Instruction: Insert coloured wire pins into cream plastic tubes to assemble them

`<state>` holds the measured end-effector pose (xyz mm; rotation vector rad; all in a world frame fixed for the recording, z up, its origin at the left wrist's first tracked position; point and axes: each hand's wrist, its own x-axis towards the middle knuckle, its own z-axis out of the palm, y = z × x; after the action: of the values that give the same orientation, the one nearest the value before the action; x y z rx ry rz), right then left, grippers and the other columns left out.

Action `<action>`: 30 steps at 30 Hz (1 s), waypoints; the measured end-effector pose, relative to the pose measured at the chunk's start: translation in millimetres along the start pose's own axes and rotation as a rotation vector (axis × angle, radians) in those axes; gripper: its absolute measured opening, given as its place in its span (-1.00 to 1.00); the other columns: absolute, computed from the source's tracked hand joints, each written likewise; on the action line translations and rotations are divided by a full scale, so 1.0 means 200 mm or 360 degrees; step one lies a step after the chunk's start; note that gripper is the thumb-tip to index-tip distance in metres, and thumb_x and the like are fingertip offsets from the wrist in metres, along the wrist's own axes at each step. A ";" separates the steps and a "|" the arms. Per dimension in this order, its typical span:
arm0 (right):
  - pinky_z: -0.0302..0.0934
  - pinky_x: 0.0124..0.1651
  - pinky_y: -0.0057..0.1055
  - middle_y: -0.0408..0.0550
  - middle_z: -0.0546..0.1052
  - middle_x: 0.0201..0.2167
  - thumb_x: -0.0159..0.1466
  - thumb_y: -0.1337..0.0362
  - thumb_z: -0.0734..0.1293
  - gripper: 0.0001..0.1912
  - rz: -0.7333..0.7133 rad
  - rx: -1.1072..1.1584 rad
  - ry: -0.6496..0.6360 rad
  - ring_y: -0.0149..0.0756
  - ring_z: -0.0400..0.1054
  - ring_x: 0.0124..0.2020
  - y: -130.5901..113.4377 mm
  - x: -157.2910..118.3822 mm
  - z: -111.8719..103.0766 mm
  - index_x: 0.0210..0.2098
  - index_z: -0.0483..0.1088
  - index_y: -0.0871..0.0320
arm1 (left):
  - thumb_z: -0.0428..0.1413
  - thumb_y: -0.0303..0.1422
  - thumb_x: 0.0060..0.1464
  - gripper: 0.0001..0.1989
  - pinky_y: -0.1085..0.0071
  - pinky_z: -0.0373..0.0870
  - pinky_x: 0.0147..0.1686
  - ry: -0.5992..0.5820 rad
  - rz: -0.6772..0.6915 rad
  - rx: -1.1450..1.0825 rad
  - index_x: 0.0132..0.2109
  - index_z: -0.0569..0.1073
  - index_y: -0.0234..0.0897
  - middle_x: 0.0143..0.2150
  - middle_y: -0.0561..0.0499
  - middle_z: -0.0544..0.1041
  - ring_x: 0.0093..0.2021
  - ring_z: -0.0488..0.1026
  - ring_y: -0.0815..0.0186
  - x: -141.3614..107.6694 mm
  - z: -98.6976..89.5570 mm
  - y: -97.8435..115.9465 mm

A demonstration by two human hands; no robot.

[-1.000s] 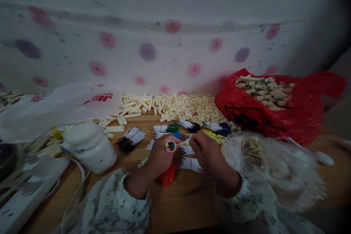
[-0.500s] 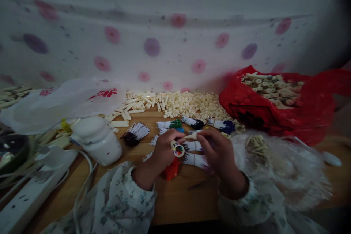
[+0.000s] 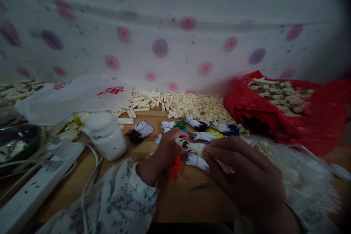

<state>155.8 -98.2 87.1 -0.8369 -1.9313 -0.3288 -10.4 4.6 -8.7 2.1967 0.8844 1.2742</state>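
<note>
My left hand (image 3: 167, 148) is closed around a short cream pen barrel (image 3: 179, 141). The barrel's open end faces right, and dark and coloured bits show inside it. Between the thumb and fingers of my right hand (image 3: 246, 179) is a pale tapered pen part (image 3: 199, 149), its narrow end pointing at the barrel. Whether the two pieces touch is hard to tell. Beneath and around my hands lie bundles of thin white pen refills with coloured ends: orange-red (image 3: 175, 167), purple (image 3: 197, 161), yellow (image 3: 208, 135) and black (image 3: 140, 131).
Loose cream pen tubes (image 3: 189, 104) are heaped along the wall. To the right stand a red bag (image 3: 255, 120) full of pen parts and a clear plastic bag (image 3: 304, 179). A white jar (image 3: 105, 137), power strip (image 3: 41, 182) with cables and white bag (image 3: 74, 98) are at left.
My right hand has come nearer the camera and to the right, with the pale part lined up at the barrel. The barrel's open end has turned from the camera toward the right.
</note>
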 end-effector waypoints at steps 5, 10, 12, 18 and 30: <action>0.34 -0.37 -0.44 -0.08 0.55 -0.41 0.19 0.44 0.33 -0.87 -0.0018 -0.0028 -0.0073 -0.37 0.44 -0.41 0.01 -0.01 0.04 -0.30 0.41 0.09 | 0.09 -0.41 0.02 -0.95 0.37 0.30 -0.33 -0.0034 0.0038 -0.0029 -0.36 0.45 -0.28 -0.36 -0.02 0.50 -0.34 0.41 0.25 0.00 0.00 -0.01; 0.32 -0.35 -0.45 -0.09 0.54 -0.39 0.20 0.44 0.31 -0.86 -0.0027 -0.0025 -0.0107 -0.38 0.42 -0.38 0.03 -0.03 0.09 -0.28 0.42 0.08 | 0.09 -0.43 0.04 -0.95 0.40 0.28 -0.33 -0.0018 0.0054 0.0023 -0.36 0.45 -0.27 -0.37 0.03 0.49 -0.36 0.40 0.28 -0.01 0.01 -0.02; 0.32 -0.35 -0.43 -0.08 0.53 -0.39 0.21 0.43 0.32 -0.88 -0.0031 -0.0020 -0.0116 -0.36 0.40 -0.38 0.05 -0.04 0.11 -0.28 0.42 0.10 | 0.08 -0.46 0.05 -0.92 0.41 0.27 -0.33 -0.0019 0.0036 0.0029 -0.37 0.45 -0.27 -0.38 0.04 0.50 -0.36 0.40 0.29 -0.01 0.01 -0.02; 0.29 -0.34 -0.39 -0.05 0.49 -0.39 0.24 0.40 0.30 -0.93 0.0072 0.0029 -0.0191 -0.34 0.34 -0.36 0.08 -0.06 0.12 -0.33 0.43 0.16 | 0.08 -0.47 0.04 -0.91 0.42 0.25 -0.39 -0.0047 0.0019 0.0028 -0.40 0.45 -0.28 -0.42 0.04 0.50 -0.39 0.41 0.29 -0.02 0.00 -0.01; 0.29 -0.35 -0.49 -0.06 0.49 -0.37 0.26 0.39 0.29 -0.90 0.0135 0.0149 -0.0254 -0.40 0.37 -0.36 0.13 -0.08 0.10 -0.32 0.46 0.15 | 0.05 -0.47 0.03 -0.88 0.42 0.22 -0.40 -0.0188 -0.0118 0.0228 -0.38 0.48 -0.25 -0.42 0.03 0.53 -0.39 0.43 0.27 -0.03 0.00 0.00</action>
<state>165.6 -74.5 61.4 -0.9030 -2.0347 -0.1229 -13.3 0.2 -12.5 2.2993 1.0277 1.0649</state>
